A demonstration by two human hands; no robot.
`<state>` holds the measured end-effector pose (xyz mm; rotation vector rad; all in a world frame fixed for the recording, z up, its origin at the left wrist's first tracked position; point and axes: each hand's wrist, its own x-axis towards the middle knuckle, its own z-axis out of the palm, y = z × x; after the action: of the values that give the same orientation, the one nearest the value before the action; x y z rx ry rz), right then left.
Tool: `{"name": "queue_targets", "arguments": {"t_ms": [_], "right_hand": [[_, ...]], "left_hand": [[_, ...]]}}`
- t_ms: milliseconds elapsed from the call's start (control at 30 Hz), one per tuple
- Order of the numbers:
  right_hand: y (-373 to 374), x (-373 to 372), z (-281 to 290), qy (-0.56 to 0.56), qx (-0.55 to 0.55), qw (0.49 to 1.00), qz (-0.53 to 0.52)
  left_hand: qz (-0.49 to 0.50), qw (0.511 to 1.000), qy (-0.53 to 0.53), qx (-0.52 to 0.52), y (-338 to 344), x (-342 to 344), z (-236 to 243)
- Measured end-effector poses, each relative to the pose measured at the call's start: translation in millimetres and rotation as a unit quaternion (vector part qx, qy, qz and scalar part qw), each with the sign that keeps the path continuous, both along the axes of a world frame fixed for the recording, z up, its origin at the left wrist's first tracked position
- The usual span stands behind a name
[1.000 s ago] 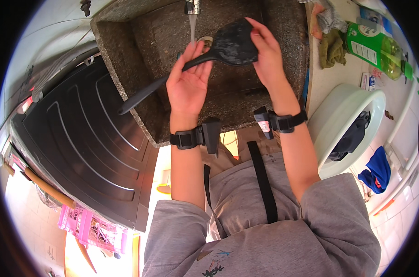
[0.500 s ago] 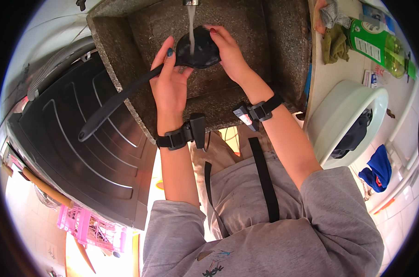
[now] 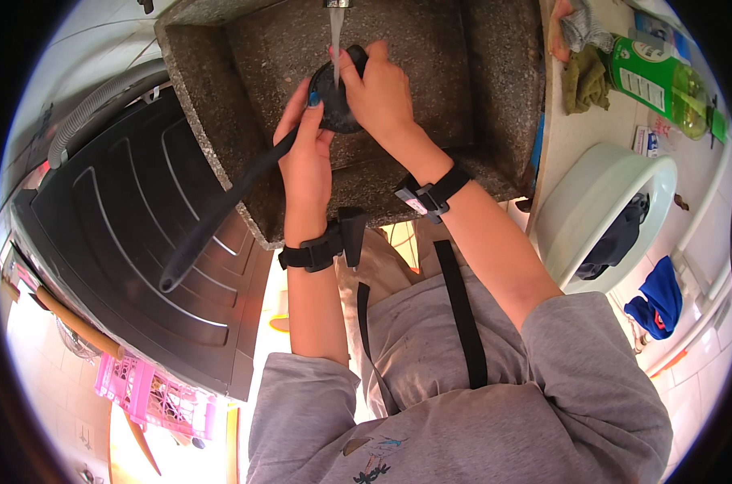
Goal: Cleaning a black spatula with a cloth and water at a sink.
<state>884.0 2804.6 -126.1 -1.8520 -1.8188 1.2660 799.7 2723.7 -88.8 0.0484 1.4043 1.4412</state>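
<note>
A black ladle (image 3: 330, 101) is held under the running water in the stone sink (image 3: 253, 64). Its long handle slopes down to the left, past the sink's edge and over the dark appliance top. My left hand (image 3: 308, 137) is closed round the place where bowl and handle meet, thumb on the bowl's edge. At the bowl's right rim, my right hand (image 3: 379, 93) grips with its thumb inside the bowl, and its other fingers are partly hidden. Water from the tap (image 3: 337, 4) falls onto the bowl between my hands.
A dark ribbed appliance top (image 3: 116, 202) with a grey hose (image 3: 91, 101) stands left of the sink. To the right are a pale basin (image 3: 571, 210) with dark cloth in it, an olive cloth (image 3: 585, 79) and a green bottle (image 3: 656, 81). A pink crate (image 3: 152, 391) is at lower left.
My right hand has moved left along the rim and now reaches its thumb into the bowl. The ladle has turned, its bowl more on edge and its handle end lower and farther right.
</note>
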Motion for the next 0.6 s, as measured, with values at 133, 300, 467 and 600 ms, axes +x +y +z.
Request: {"name": "queue_targets", "arguments": {"t_ms": [133, 300, 467, 600], "right_hand": [[-2.4, -0.8, -9.2, 0.021, 0.05, 0.997, -0.061], [-2.0, 2.2, -27.2, 0.245, -0.118, 0.929, -0.253], [6.3, 5.7, -12.2, 0.421, -0.343, 0.785, -0.297], [22.7, 23.2, -0.4, 0.419, -0.493, 0.668, -0.368]], "left_hand": [[0.039, 0.991, -0.125, 0.009, -4.4, 0.8, -0.9], [0.014, 0.988, -0.138, 0.07, 5.9, 11.4, 5.8], [-0.056, 0.996, -0.001, 0.073, 2.1, 0.8, -2.2], [-0.131, 0.983, 0.096, 0.09, 4.4, 1.2, -5.0]]}}
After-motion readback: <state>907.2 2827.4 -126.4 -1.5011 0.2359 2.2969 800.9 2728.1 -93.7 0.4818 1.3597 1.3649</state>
